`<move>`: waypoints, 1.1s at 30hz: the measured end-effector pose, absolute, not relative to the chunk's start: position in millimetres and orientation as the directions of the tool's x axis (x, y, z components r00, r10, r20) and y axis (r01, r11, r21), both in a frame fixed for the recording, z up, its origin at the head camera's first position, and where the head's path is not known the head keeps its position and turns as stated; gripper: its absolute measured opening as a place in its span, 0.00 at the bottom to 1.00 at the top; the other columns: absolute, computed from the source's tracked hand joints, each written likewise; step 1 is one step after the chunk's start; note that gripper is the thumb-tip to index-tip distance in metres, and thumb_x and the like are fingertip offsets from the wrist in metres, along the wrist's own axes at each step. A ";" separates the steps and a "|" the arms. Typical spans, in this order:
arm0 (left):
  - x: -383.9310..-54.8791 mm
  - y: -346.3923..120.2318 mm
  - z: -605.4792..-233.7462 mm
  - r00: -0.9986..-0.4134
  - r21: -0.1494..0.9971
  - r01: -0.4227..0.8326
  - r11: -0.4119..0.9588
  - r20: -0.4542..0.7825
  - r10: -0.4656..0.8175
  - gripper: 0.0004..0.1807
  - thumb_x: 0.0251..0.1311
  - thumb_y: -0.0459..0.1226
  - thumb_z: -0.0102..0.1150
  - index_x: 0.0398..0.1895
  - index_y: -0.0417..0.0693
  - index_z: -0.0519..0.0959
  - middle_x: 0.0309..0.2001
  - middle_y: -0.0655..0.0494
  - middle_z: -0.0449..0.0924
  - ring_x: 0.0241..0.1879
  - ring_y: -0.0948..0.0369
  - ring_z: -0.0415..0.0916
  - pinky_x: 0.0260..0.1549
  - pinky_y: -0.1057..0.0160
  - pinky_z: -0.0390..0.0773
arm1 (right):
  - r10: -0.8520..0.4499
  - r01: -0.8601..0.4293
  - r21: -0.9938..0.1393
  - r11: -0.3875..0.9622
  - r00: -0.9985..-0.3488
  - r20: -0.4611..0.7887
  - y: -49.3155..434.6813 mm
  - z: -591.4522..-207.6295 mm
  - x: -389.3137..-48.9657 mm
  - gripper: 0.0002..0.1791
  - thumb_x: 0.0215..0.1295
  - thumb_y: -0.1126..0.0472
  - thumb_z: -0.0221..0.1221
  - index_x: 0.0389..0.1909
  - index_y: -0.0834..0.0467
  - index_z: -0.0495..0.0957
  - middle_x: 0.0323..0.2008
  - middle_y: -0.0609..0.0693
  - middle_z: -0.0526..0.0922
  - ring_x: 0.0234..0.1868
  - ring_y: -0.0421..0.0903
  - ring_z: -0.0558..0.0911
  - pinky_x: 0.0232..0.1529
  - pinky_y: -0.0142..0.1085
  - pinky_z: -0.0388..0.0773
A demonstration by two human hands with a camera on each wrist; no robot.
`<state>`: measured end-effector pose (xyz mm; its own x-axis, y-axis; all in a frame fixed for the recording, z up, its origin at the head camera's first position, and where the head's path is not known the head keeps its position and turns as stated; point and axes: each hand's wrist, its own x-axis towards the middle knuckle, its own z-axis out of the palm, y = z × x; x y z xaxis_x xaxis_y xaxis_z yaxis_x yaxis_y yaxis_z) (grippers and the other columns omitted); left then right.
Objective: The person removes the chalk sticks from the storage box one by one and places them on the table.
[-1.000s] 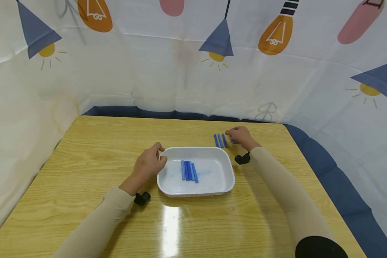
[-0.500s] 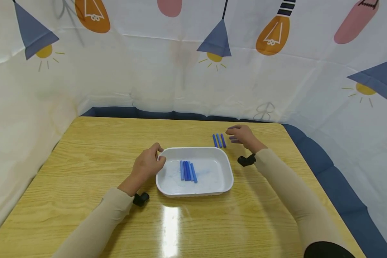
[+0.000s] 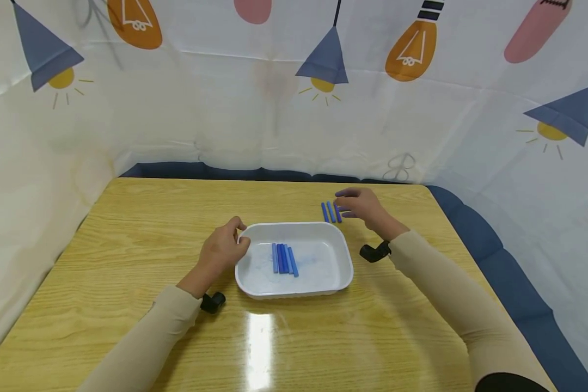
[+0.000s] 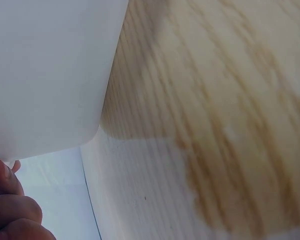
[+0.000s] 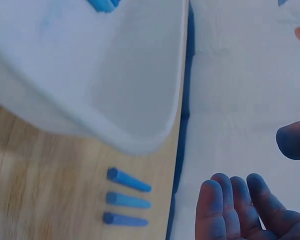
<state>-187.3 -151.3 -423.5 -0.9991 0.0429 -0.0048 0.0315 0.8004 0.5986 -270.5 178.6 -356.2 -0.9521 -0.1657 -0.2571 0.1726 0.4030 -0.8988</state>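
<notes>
My left hand pinches the left rim of a white plastic tray between thumb and fingers. In the left wrist view, its curled fingers sit at the tray's corner. Several blue chalk sticks lie side by side in the tray, amid smudges of blue dust. Behind the tray's right corner, three more chalk sticks lie in a row on the table. My right hand hovers by them with fingers apart, overlapping the rightmost one in the head view. Blue dust coats its fingertips, and it holds nothing.
The wooden table reaches to a dark blue padded border at the back and right. A white printed cloth hangs behind and at the sides. Black cameras are strapped to both wrists.
My right hand drew slightly right from the table's chalk sticks with its fingers spreading, then came back left over the rightmost one. The left hand stays on the tray rim.
</notes>
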 end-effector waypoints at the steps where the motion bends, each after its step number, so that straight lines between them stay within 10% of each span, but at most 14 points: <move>1: -187.4 -151.2 -423.4 -0.999 0.599 0.032 0.800 -0.005 0.043 0.18 0.58 0.42 0.50 0.51 0.48 0.72 0.23 0.52 0.72 0.19 0.58 0.66 0.16 0.64 0.65 | -0.172 0.165 -0.901 0.402 -0.953 -0.251 176.7 -355.2 -268.6 0.27 0.63 0.56 0.59 0.60 0.63 0.70 0.59 0.63 0.74 0.58 0.61 0.76 0.59 0.51 0.73; 33: -188.1 -151.0 -425.2 -0.999 0.614 0.044 0.788 0.021 0.040 0.18 0.58 0.42 0.49 0.50 0.48 0.72 0.21 0.53 0.72 0.17 0.58 0.65 0.16 0.63 0.64 | -0.326 0.118 -0.831 0.543 -0.883 -0.338 126.5 -369.7 -229.4 0.25 0.59 0.57 0.62 0.56 0.63 0.75 0.43 0.57 0.82 0.47 0.58 0.83 0.42 0.43 0.83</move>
